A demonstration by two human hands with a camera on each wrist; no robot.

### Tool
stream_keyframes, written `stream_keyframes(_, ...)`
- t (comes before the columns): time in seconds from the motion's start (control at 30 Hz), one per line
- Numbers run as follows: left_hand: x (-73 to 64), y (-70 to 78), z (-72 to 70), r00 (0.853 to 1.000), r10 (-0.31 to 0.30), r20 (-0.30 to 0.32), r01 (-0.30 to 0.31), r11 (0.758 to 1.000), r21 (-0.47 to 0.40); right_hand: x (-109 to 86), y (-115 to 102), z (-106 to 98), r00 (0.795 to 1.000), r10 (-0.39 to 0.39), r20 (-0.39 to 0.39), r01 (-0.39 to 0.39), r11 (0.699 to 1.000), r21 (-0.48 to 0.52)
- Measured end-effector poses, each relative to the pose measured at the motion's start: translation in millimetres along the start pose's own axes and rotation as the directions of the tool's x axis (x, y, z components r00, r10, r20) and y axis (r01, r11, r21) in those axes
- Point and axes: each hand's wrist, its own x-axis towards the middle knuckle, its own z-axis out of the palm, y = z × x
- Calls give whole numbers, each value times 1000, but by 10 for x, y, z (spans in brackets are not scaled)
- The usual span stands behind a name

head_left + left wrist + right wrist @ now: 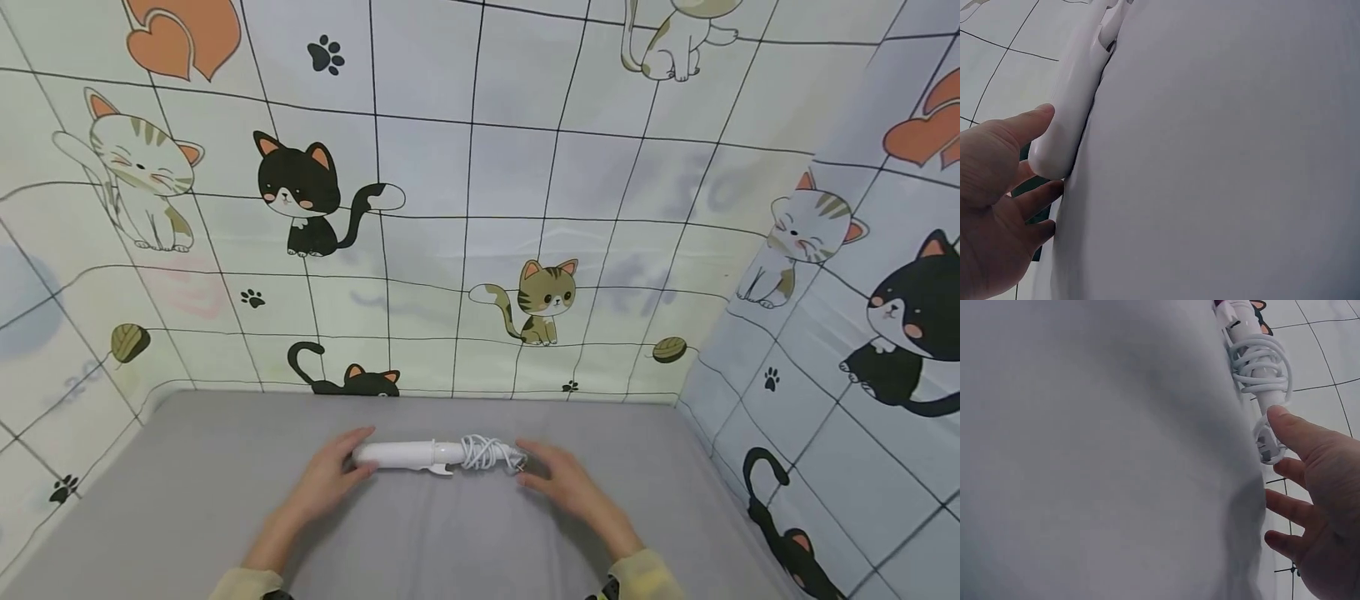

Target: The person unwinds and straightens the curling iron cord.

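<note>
A white curling iron (405, 454) lies sideways on the grey surface, its smooth thick barrel to the left and a small lever near its middle. Its white cord (486, 452) is wound in loops around the thinner right part, with the cord's end by the right tip. My left hand (330, 471) is at the barrel's rounded end, thumb in front and fingers loosely spread behind. At the corded end is my right hand (566, 479), its thumb (1297, 434) beside the tip and the other fingers apart. Neither hand visibly grips the iron.
The grey cloth-covered table (450, 533) runs back to a wall hanging (427, 167) printed with cartoon cats and grid lines. Another stretch of this cloth (862, 350) closes off the right side.
</note>
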Motion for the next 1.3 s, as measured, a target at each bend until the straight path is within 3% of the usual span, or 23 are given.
stream_keyframes(0.33,-20,40,54,995,-94,46,96,994,-56,-8,-13,109,997,39,-63,-41,999,-32)
stream_keyframes(0.53,-1,27,103,996,-80,44,81,996,-33,50,-31,177,992,87,-88,-92,995,-51)
stream_keyframes(0.97,58,84,261,997,-71,24,71,997,16,111,-44,268,988,26,-155,-37,997,-69)
stream_keyframes(1.3,75,34,278,995,-89,35,92,992,-86,107,8,297,982,-3,-189,-6,999,-47)
